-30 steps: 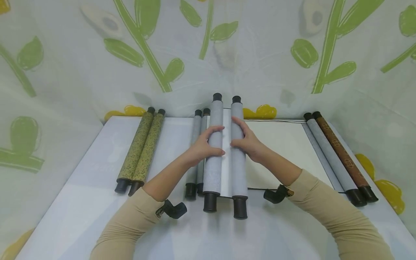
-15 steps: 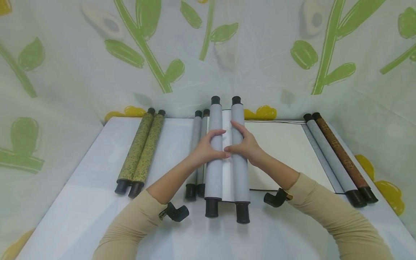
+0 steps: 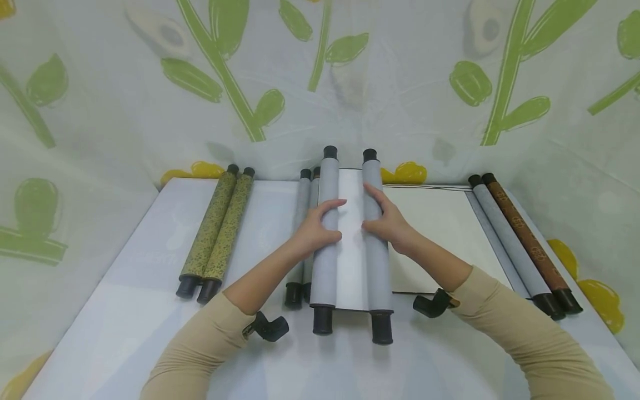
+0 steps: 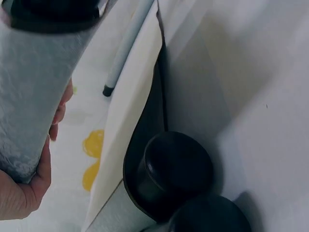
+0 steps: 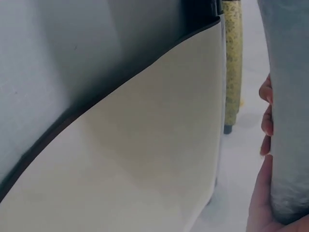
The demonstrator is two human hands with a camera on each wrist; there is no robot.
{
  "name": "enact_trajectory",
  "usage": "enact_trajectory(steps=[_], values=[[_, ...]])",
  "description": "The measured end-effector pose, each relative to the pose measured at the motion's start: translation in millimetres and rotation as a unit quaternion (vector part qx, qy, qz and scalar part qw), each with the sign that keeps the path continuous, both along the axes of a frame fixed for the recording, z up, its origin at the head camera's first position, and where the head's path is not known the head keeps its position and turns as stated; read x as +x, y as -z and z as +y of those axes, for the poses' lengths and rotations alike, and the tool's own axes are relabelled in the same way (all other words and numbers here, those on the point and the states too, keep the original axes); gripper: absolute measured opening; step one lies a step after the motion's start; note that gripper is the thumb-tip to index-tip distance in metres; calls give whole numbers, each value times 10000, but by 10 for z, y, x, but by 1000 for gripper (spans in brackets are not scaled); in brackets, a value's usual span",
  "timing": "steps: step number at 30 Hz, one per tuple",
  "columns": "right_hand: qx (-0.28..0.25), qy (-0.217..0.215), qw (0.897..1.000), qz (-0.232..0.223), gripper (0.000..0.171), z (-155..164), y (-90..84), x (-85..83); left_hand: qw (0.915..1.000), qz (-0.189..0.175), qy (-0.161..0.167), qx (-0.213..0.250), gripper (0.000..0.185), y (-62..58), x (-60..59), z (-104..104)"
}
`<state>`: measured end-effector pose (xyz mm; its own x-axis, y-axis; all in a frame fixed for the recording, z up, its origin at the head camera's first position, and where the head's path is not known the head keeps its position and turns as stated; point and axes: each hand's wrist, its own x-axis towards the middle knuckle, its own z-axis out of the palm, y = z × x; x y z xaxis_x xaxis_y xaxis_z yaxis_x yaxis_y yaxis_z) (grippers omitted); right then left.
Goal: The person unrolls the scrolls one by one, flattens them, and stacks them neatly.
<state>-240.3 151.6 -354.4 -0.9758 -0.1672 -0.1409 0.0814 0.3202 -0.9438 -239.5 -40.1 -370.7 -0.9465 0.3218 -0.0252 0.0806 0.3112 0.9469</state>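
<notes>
A hanging scroll with two pale grey rolls and black end knobs is held above the table, a strip of white paper showing between the rolls. My left hand grips the left roll, thumb and fingers curled round it. The right roll is gripped the same way by my right hand. Each wrist view shows a hand wrapped round its grey roll: the left roll and the right roll. Below lies a spread-out scroll with a cream sheet.
Two yellow-green patterned rolls lie at the left. Grey rolls with black knobs lie just left of the held scroll. A grey roll and a brown patterned roll lie along the right side. A leaf-printed curtain hangs behind the table.
My hands have drawn apart, so the two rolls stand wider and more white paper shows between them. Half a second ago the thumbs nearly met in the middle.
</notes>
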Motion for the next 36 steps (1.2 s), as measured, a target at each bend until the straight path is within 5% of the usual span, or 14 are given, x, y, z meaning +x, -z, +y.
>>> enact_trajectory(steps=[7, 12, 23, 36], values=[[-4, 179, 9998, 32, 86, 15, 1, 20, 9990, 71, -391, -200, 65, 52, -28, -7], [181, 127, 9993, 288, 100, 11, 0, 27, 9985, 149, -461, -240, 74, 56, -22, -6], [305, -46, 9993, 211, 101, 69, -31, 1, 9970, 162, -476, -581, 76, 1, -1, -49], [419, 186, 9989, 51, 86, 168, -23, -14, 9964, 71, -641, -559, 65, 0, -7, -156]])
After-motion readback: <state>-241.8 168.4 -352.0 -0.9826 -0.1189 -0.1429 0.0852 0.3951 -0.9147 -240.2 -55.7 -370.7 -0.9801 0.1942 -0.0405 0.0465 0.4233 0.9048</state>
